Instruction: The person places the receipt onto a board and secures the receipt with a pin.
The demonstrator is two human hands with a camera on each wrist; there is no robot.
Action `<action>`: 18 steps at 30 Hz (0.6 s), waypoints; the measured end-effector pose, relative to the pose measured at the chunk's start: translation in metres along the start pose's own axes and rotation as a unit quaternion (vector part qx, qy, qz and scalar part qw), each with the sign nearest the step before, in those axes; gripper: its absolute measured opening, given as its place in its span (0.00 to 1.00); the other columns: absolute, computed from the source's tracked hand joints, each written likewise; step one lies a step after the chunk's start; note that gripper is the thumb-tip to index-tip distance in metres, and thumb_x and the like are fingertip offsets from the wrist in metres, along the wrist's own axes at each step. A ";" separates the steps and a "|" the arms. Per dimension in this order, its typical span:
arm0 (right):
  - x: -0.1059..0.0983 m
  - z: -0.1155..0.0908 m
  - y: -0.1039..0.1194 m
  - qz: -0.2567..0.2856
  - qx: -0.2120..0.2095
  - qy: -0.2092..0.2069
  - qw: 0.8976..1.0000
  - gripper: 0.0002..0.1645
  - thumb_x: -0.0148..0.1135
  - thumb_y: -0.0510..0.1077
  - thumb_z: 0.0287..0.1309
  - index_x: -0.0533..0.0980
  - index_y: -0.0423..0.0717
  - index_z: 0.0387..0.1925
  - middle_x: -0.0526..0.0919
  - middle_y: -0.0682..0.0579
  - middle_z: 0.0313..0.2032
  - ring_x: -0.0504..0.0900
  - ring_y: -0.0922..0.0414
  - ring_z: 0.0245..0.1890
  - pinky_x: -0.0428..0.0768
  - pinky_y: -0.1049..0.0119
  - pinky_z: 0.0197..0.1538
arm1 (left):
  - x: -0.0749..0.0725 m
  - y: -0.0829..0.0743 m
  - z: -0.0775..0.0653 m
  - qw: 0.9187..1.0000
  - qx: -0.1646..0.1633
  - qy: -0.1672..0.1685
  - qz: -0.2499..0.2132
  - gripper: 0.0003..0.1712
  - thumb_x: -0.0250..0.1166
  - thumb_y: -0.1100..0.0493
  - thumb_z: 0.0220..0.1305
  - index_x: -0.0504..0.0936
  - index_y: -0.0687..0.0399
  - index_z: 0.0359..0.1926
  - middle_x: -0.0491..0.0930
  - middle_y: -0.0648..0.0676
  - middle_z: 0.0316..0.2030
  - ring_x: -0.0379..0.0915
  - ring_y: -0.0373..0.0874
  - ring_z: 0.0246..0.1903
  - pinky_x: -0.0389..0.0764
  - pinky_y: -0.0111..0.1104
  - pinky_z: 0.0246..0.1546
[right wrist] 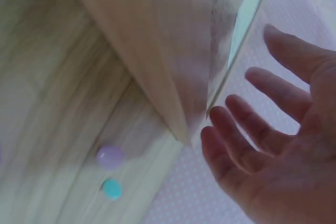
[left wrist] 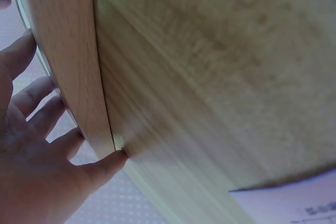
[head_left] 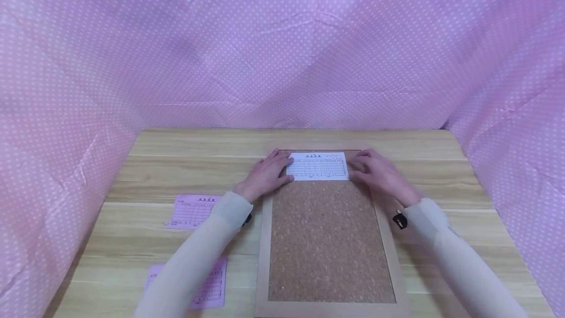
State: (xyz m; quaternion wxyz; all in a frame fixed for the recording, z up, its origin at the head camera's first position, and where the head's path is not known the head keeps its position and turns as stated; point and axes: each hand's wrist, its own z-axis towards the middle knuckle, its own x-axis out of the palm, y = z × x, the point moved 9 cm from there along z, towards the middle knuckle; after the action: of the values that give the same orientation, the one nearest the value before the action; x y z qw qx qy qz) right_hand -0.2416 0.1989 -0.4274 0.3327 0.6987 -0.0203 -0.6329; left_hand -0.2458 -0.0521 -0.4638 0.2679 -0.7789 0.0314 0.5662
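Note:
A white printed slip (head_left: 315, 166) lies across the top of a wood-framed cork board (head_left: 328, 239). At the slip's left edge my left hand (head_left: 266, 173) rests with its fingertips and thumb on the paper. In the left wrist view, those fingers (left wrist: 44, 111) are spread along the board's wooden frame (left wrist: 71, 51), the little finger reaching its outer edge. My right hand (head_left: 380, 172) is beside the slip's right edge, fingers loosely bent. The right wrist view shows this hand (right wrist: 278, 150) with its fingers apart and nothing held between them.
Two pink printed slips lie left of the board, one farther back (head_left: 190, 211) and one nearer (head_left: 212, 286), partly behind the left sleeve. Purple (right wrist: 110, 157) and teal (right wrist: 112, 188) round pieces lie on the table right of the board. Pink dotted cloth (head_left: 282, 63) surrounds the table.

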 end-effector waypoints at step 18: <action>-0.043 -0.053 -0.042 0.100 0.044 -0.115 0.987 0.15 0.62 0.42 0.73 0.83 0.34 0.51 0.86 0.36 0.50 0.85 0.36 0.49 0.83 0.43 0.53 | 0.002 -0.001 0.002 1.000 0.006 -0.003 0.007 0.36 0.61 0.44 0.76 0.66 0.53 0.77 0.54 0.53 0.80 0.39 0.55 0.81 0.54 0.62 0.74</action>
State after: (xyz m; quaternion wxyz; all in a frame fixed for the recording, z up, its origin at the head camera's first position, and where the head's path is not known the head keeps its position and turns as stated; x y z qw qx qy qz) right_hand -0.2193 0.2739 -0.4111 0.3592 0.6295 -0.1560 -0.6711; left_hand -0.2464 -0.0501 -0.4662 0.2689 -0.7750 0.0396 0.5706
